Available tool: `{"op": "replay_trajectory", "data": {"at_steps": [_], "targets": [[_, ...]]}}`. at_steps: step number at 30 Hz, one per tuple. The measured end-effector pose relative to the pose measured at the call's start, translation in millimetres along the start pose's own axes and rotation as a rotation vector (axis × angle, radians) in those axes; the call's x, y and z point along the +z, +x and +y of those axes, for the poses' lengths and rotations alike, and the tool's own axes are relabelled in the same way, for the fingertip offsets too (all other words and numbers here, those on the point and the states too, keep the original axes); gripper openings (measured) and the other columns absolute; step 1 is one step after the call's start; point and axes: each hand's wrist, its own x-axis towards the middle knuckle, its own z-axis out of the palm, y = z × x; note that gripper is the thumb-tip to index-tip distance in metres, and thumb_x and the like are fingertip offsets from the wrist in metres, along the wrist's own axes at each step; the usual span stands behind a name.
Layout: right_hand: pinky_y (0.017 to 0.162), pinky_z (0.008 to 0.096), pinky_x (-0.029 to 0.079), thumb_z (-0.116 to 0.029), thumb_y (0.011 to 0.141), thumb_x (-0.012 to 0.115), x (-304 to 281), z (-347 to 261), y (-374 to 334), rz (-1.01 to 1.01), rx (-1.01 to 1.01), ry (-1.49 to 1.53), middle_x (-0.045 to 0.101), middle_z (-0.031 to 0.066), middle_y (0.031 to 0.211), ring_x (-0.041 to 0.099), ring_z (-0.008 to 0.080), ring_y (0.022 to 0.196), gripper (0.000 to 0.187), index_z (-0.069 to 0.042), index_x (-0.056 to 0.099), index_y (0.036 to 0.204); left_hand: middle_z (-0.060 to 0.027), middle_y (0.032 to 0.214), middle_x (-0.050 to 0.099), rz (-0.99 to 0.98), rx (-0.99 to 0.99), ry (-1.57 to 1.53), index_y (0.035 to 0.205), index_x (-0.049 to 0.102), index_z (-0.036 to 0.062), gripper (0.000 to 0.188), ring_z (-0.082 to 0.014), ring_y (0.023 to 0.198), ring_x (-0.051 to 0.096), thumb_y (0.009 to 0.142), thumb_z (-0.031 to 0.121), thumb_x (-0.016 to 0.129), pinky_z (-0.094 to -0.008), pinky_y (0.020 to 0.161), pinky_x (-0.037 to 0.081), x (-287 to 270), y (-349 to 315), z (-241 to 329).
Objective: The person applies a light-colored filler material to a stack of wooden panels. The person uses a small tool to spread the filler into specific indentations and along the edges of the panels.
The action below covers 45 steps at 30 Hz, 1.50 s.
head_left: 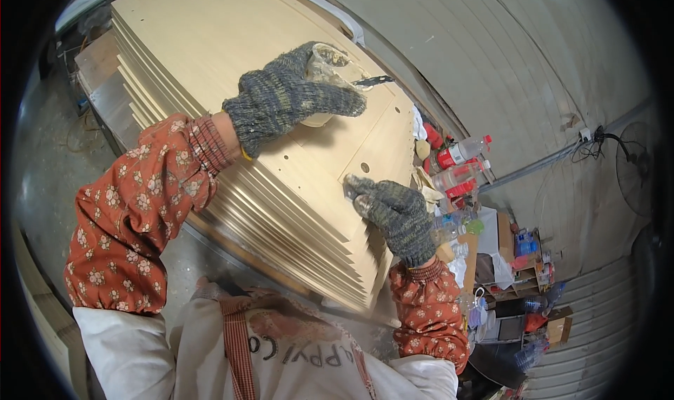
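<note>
- One pale panel [189, 35] lies uppermost on a stack [302, 238] of similar ones, directly beneath both gloved hands.
- The boards fan out unevenly along the stack's left edge; my judgement is that leaning hard near that edge could make the upper ones slide.
- The left hand [281, 101] is above the panel's middle, thumb and forefinger parted only by the crumpled clear plastic [326, 64] they grip.
- A dark tool [374, 81] pokes out beyond that plastic, toward the panel's far edge; if the grip loosened, it could drop and mark the face.
- The right hand [404, 221] reaches in over the panel's right end, fingertips drawn together just beside a round hole [364, 167]. A grey sliver shows at the tips; I cannot tell whether they pinch something.
- The panel's face is under those fingertips, close or touching; a hard corner pressed there could scratch it, and knitted glove could snag on the hole's rim.
- Past the stack's right end are bottles [463, 152] and other clutter; a fan [635, 165] is by the wall [533, 70].
</note>
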Motion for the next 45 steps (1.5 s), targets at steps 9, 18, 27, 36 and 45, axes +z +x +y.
{"op": "replay_trajectory", "data": {"at_steps": [9, 18, 27, 36, 45], "targets": [[0.071, 0.0320, 0.051, -0.017, 0.085, 0.060, 17.9, 19.0, 3.3, 0.391, -0.321, 0.013, 0.065, 0.0109, 0.089, 0.063, 0.0238, 0.078, 0.028, -0.008, 0.063, 0.112, -0.0078, 0.103, 0.064, -0.006, 0.055, 0.056, 0.113, 0.055, 0.0067, 0.049, -0.0143, 0.095, 0.061, 0.072, 0.021, 0.078, -0.0283, 0.085, 0.050, 0.1, 2.8, -2.9], [0.081, 0.0247, 0.048, -0.010, 0.083, 0.065, 5.5, 20.8, -0.4, 0.216, -0.099, 0.279, 0.068, 0.0090, 0.099, 0.061, 0.0117, 0.089, 0.027, -0.002, 0.066, 0.108, -0.0090, 0.102, 0.064, 0.024, 0.057, 0.098, 0.115, 0.053, 0.0051, 0.052, -0.0150, 0.094, 0.062, 0.072, 0.021, 0.078, -0.0288, 0.084, 0.050, -0.8, 3.9, -10.9], [0.072, 0.0242, 0.047, -0.009, 0.083, 0.065, 21.6, 34.6, 0.7, 0.434, -0.148, 0.171, 0.067, 0.0063, 0.086, 0.058, 0.0104, 0.076, 0.026, -0.004, 0.066, 0.109, -0.0087, 0.102, 0.064, 0.056, 0.114, 0.209, 0.114, 0.055, 0.0056, 0.051, -0.0149, 0.094, 0.062, 0.072, 0.021, 0.078, -0.0285, 0.084, 0.050, -3.3, 8.5, -21.0], [0.061, 0.0267, 0.043, -0.010, 0.081, 0.066, -3.5, 18.5, 7.1, 0.220, -0.298, -0.069, 0.056, 0.0065, 0.068, 0.052, 0.0111, 0.064, 0.031, -0.006, 0.065, 0.112, -0.0085, 0.105, 0.064, 0.053, 0.089, 0.183, 0.115, 0.055, 0.0059, 0.051, -0.0154, 0.097, 0.061, 0.072, 0.020, 0.079, -0.0291, 0.086, 0.050, -3.6, 9.1, -21.6], [0.075, 0.0260, 0.049, -0.010, 0.081, 0.066, 4.4, 28.7, 7.8, 0.195, -0.199, 0.214, 0.069, 0.0103, 0.095, 0.062, 0.0131, 0.083, 0.027, -0.003, 0.067, 0.107, -0.0086, 0.107, 0.064, 0.019, 0.051, 0.046, 0.116, 0.053, 0.0056, 0.051, -0.0155, 0.099, 0.060, 0.072, 0.015, 0.078, -0.0295, 0.088, 0.049, -3.0, 4.7, -13.7]]}}
